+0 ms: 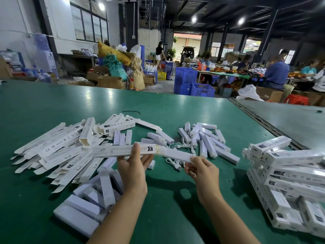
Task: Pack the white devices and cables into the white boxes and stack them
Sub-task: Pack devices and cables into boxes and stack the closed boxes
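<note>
The left hand (pixel 134 162) pinches a long white cardboard box (pixel 121 150) near its middle, thumb on the front face and fingers behind. The right hand (pixel 200 169) has its fingers curled round the far end of a slim white plastic bar device (pixel 177 154), whose other end meets the box's open mouth. Both are held above the green table (pixel 175 217). The cream end flap at that mouth looks liable to fold inward and jam or crease if the bar goes in skewed. Coiled white USB cables (pixel 174 162) lie just beneath; whether one is already in the box cannot be told, so a box may get closed without one. Further out are loose white devices (pixel 207 140), more of them at lower left (pixel 91 196), and flat unfolded cartons (pixel 58 150), one reading "CE FC RoHS". The print on the held box is too blurred to read. The untidy heap of packed boxes (pixel 290 175) at right could slide.
</note>
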Demonstrator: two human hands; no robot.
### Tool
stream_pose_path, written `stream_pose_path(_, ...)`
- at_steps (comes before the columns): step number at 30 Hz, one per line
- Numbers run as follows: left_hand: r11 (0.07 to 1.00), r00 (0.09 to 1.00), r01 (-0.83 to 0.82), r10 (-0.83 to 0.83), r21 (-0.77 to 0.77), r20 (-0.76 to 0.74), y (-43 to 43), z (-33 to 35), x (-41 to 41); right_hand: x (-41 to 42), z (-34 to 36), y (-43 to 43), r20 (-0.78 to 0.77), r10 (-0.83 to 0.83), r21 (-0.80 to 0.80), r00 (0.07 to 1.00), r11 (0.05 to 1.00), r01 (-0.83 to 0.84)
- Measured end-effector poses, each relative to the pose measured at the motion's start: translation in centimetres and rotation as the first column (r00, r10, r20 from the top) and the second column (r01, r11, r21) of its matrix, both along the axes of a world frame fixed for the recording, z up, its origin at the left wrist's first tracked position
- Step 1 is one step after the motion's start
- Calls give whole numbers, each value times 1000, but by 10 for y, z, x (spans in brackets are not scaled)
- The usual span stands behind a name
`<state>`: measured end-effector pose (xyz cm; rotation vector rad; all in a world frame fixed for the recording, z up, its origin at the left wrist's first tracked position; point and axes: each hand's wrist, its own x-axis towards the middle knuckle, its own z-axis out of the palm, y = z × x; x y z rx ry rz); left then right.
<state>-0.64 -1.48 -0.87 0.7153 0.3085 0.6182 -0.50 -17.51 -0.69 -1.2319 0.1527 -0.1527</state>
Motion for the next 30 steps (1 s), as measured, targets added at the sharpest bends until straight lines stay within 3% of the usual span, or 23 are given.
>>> stream_pose_path(7,997,1000,29,-29,78,-10,-1,-1,1,4,-5,-2,39,22,-88,999,996,-19)
stream_pose_path(13,986,993,109,-103,130,-49,-5,-6,2,7,-10,-1,-7,63,63,998,996,-63)
stream_pose_path(17,986,992,123,-118,117,-48,-9,-8,1,5,-10,3,29,74,82,997,994,-76)
stream_pose_path(21,974,989,150,-146,170,-36,-16,-11,-1,1,-13,11,43,149,-58,988,988,-146)
stream_pose_path(25,953,981,194,-192,233,-30,-25,-14,-3,-6,-11,18,35,175,-401,984,904,-146)
stream_pose_path(28,948,983,181,-171,261,-60,-25,-14,-2,-12,-2,13,-32,396,-286,918,876,-388)
stream_pose_path(30,951,983,183,-174,251,-56,-24,-14,-2,-14,5,7,-80,561,-241,824,791,-562)
